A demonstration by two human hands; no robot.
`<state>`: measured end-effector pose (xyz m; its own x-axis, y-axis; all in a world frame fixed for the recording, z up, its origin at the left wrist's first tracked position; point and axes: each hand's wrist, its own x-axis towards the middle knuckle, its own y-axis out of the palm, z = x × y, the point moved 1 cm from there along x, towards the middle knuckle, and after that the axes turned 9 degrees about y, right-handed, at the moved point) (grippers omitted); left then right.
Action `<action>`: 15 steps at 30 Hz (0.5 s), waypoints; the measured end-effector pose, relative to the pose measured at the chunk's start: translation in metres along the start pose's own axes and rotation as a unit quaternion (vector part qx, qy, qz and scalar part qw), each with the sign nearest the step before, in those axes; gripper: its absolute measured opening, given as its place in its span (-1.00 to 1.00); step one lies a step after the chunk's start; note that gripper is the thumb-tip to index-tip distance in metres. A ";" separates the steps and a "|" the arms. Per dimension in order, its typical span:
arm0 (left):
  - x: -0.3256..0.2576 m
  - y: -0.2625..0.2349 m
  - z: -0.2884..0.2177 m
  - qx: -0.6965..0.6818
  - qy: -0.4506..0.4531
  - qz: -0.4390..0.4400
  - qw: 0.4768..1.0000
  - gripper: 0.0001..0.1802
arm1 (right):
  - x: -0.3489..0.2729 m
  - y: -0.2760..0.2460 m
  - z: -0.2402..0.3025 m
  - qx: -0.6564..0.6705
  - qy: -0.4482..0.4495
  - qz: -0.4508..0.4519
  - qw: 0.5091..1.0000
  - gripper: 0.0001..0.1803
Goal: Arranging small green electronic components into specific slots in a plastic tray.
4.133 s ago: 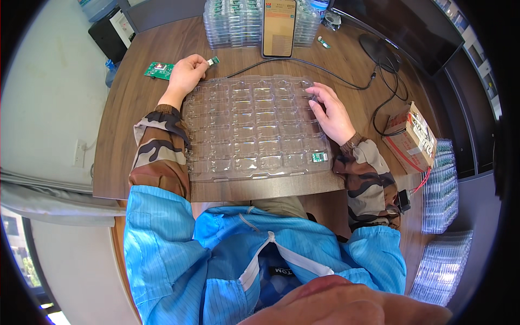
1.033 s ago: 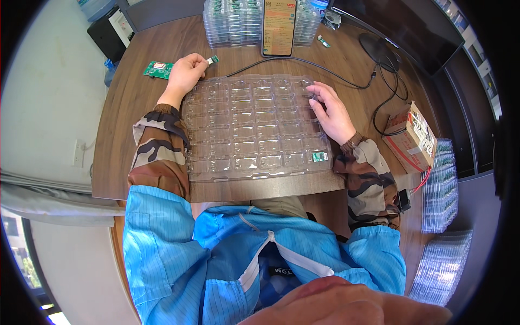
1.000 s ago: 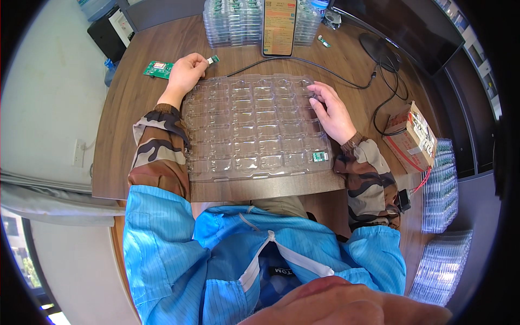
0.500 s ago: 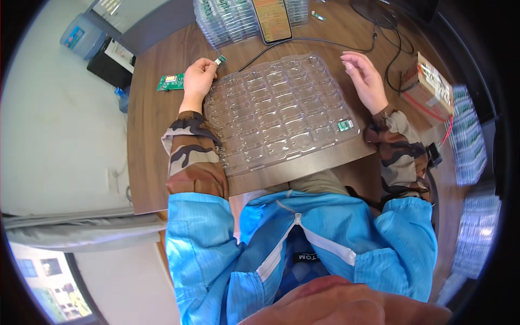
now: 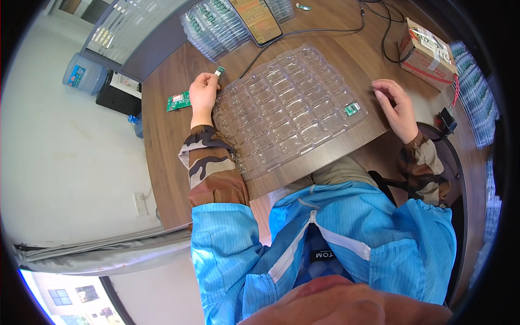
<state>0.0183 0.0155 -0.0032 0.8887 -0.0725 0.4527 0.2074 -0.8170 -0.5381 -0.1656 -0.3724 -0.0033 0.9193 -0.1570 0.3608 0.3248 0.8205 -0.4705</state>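
My left hand (image 5: 203, 98) pinches a small green circuit board (image 5: 219, 71) between thumb and fingertips, just off the far left corner of a clear plastic tray (image 5: 287, 111). The tray has rows of moulded pockets. One small green circuit board (image 5: 352, 109) lies in the pocket at its near right corner. Beside my left wrist, partly hidden by it, rests a larger green circuit board (image 5: 176, 102) with a lit red display. My right hand (image 5: 398, 110) is off the tray's right side, with fingers outstretched and nothing in them.
Stacked clear trays with green boards (image 5: 208, 30) stand at the back behind a phone (image 5: 259, 21). A black cable (image 5: 319, 37) crosses the table. At right are a taped cardboard box (image 5: 428, 57) with red wires, a small black device (image 5: 447, 120) and more stacked trays (image 5: 476, 92).
My right hand has moved right and nearer, away from the tray. My left hand keeps hold of the small board. The larger board's display now glows red, and the whole view has shifted.
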 end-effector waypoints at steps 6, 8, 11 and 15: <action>0.000 0.002 -0.006 -0.030 -0.019 0.011 0.999 -0.81 | -0.004 0.007 0.013 -0.153 -0.099 -0.057 0.982 -0.89; -0.001 0.001 -0.007 -0.031 -0.022 0.007 0.999 -0.83 | -0.004 0.009 0.011 -0.158 -0.095 -0.064 0.981 -0.90; -0.001 0.001 -0.008 -0.036 -0.022 0.007 0.999 -0.83 | -0.004 0.010 0.014 -0.176 -0.095 -0.066 0.978 -0.91; -0.001 0.001 -0.008 -0.041 -0.024 0.004 0.999 -0.83 | -0.005 0.010 0.015 -0.183 -0.085 -0.071 0.977 -0.91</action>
<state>0.0145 0.0102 0.0016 0.9090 -0.0534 0.4133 0.1679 -0.8608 -0.4805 -0.1704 -0.3555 0.0021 0.8190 -0.1363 0.5573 0.5329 0.5408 -0.6508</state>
